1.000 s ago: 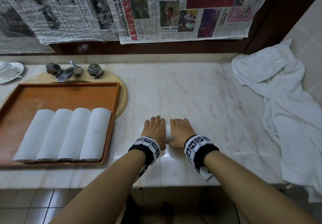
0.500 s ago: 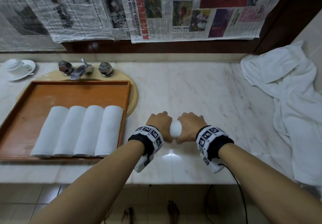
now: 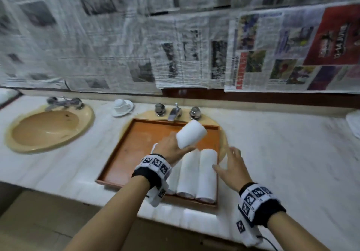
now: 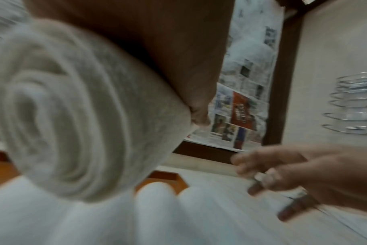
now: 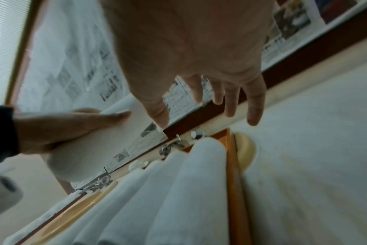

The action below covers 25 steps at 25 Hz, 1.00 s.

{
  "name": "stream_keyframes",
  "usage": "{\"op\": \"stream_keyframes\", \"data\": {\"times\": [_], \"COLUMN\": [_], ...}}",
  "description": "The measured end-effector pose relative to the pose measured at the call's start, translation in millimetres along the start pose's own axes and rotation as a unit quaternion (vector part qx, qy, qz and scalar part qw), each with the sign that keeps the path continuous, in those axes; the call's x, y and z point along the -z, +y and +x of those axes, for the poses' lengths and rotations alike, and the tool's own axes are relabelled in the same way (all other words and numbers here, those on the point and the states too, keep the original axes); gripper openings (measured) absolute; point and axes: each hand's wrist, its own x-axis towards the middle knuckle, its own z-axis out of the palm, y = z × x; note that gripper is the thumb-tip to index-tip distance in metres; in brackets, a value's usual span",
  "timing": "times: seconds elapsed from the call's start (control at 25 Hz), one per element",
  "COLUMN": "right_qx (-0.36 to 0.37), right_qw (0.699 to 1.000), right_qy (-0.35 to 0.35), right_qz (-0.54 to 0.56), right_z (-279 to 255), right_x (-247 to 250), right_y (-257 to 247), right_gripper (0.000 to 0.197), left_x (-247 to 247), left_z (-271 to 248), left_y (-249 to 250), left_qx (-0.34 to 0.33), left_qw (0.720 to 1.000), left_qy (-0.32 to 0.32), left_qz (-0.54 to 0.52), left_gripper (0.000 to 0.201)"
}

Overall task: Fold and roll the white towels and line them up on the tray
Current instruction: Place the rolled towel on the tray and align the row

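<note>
Roll (image 3: 191,137) lifted off the counter since a moment ago, now gripped in left hand (image 3: 171,149) above tray (image 3: 124,153), over the laid-down row (image 3: 196,174). Right hand (image 3: 230,167) let go, fingers spread, empty. Probably just placement beside the others left.

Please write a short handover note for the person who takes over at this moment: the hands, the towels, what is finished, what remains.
Left hand: grips a rolled towel, lifted above the tray.
Right hand: open, holds nothing, beside the tray's right edge.
Row of rolled towels: lies side by side at the tray's right end; the left arm hides part of it, so count it yourself.
Done: the held towel is already rolled.
Left: lay it in line with the row. A white cloth shows at the counter's far right edge; check whether it needs rolling.
</note>
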Motion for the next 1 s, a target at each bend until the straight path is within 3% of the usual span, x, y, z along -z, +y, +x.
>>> {"op": "stream_keyframes", "data": {"times": [0.12, 0.2, 0.36, 0.52, 0.72, 1.0], "right_qx": [-0.091, -0.13, -0.193, -0.216, -0.235, -0.247], "right_qw": [0.993, 0.988, 0.976, 0.968, 0.963, 0.96], "right_qy": [-0.075, -0.08, -0.085, -0.1, -0.088, -0.087], "right_qz": [0.006, 0.003, 0.053, 0.08, 0.099, 0.095], "right_z": [7, 8, 0, -7, -9, -9], "right_x": [-46, -61, -70, -75, -81, -83], "right_y": [2, 4, 2, -1, -5, -4], "right_gripper": [0.069, 0.069, 0.069, 0.07, 0.069, 0.071], "left_x": [12, 22, 31, 28, 12, 14], "left_z": [3, -2, -14, -12, 0, 4], "left_y": [-81, -111, -140, -147, -182, -188], "left_qx": [0.12, 0.17, 0.234, 0.245, 0.264, 0.228], "left_qw": [0.981, 0.968, 0.964, 0.966, 0.953, 0.966], "left_qy": [0.063, 0.063, 0.02, -0.023, -0.057, -0.081], "left_qz": [-0.135, -0.175, -0.126, -0.08, -0.137, -0.09], "left_gripper": [0.107, 0.094, 0.067, 0.067, 0.101, 0.071]}}
